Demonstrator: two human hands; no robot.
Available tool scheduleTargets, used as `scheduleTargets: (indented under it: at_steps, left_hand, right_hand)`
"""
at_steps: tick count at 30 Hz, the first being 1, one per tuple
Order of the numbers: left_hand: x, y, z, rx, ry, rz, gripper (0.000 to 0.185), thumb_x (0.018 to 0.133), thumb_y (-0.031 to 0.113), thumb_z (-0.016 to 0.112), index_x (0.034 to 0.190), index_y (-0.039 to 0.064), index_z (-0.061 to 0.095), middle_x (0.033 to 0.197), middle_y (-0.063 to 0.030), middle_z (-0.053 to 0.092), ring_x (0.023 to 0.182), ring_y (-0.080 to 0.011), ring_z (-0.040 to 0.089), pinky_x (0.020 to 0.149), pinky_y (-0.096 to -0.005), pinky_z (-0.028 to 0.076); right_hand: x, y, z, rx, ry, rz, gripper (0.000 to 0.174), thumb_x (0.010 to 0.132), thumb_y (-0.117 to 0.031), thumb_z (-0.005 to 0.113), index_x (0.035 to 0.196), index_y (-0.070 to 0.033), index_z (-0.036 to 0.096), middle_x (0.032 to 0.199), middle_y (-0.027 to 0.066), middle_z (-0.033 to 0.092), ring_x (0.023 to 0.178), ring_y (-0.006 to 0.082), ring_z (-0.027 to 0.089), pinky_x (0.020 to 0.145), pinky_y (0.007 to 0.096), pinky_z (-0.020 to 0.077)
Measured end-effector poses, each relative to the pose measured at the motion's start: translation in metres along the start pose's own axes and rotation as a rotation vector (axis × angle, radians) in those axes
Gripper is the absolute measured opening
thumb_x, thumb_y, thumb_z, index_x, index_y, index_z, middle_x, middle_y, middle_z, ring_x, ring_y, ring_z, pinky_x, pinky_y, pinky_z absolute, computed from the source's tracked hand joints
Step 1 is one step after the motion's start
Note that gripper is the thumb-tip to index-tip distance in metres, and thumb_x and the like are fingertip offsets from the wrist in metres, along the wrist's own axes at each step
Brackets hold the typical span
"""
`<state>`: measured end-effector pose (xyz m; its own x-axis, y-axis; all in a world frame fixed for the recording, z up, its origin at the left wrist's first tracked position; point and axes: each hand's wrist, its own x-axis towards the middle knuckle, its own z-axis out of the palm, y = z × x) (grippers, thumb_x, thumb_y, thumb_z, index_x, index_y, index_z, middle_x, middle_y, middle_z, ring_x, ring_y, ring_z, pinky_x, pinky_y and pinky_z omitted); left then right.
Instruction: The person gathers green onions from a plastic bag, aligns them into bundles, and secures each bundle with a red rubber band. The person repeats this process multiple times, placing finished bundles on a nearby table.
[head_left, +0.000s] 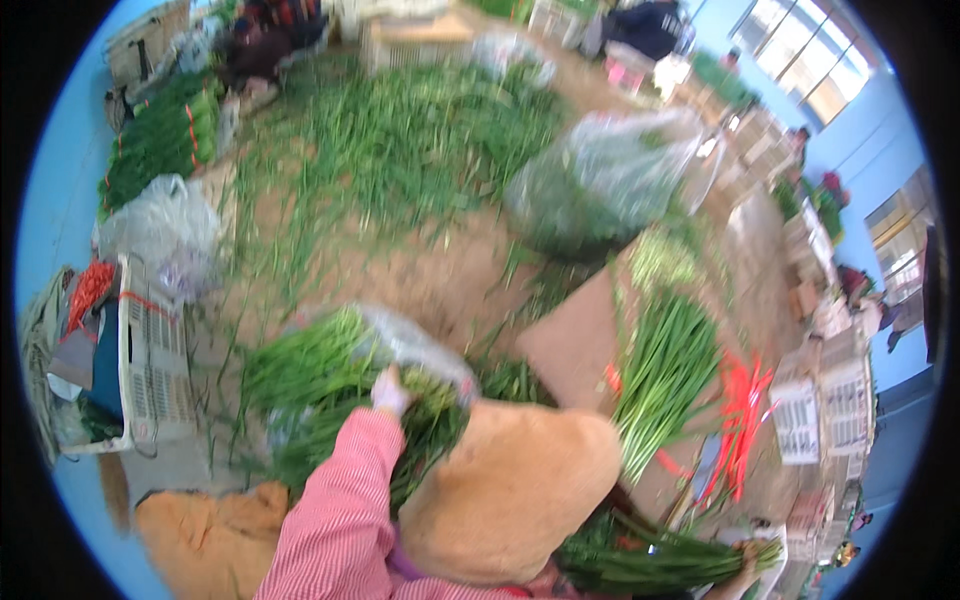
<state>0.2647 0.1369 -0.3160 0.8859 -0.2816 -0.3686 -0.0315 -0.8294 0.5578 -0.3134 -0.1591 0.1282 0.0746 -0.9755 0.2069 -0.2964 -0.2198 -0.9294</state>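
Note:
My left hand (391, 391), pale at the end of a pink striped sleeve, touches loose green leafy stalks (322, 360) heaped on clear plastic; blur hides whether its fingers grip any. At the lower right my right hand (748, 564) is closed around the pale ends of a bunch of long green stalks (652, 559). Between the two lies a tan fuzzy cover (517, 487) over my lap. Another pile of chive-like stalks with white ends (664, 375) rests on a brown board (574, 337), beside bright red ties (739, 427).
A white plastic crate (157, 367) stands at left, near tied green bundles (161, 139). Scattered leaves (420, 142) cover the floor ahead. A clear bag of greens (600, 187) stands beyond the board. Stacked white crates (821, 405) line the right; other people are farther off.

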Motion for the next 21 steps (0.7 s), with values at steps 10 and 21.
scheduleTargets:
  at_steps: [10, 21]
  left_hand:
    - [-0.258, 0.278, -0.184, -1.55, -0.705, 0.725, 0.088, 0.075, 0.002, 0.081, 0.154, 0.008, 0.042, 0.142, -0.0118, 0.057, 0.131, -0.0264, 0.056, 0.106, -0.0371, 0.049]
    - [-0.411, 0.353, -0.068, -0.854, -0.907, 1.254, 0.093, 0.08, 0.029, 0.088, 0.154, 0.004, 0.038, 0.147, -0.0115, 0.052, 0.135, -0.0258, 0.051, 0.114, -0.0378, 0.041]
  right_hand:
    - [-0.05, -0.102, 0.099, 0.245, -0.281, 0.016, 0.049, 0.09, 0.008, 0.068, 0.137, 0.0, 0.057, 0.131, 0.0157, 0.063, 0.122, 0.0275, 0.061, 0.095, 0.04, 0.0588]
    - [-0.085, -0.122, 0.102, 0.39, -0.562, -0.151, 0.039, 0.075, 0.006, 0.084, 0.108, 0.003, 0.063, 0.098, 0.0095, 0.072, 0.086, 0.016, 0.07, 0.077, 0.0293, 0.0601]
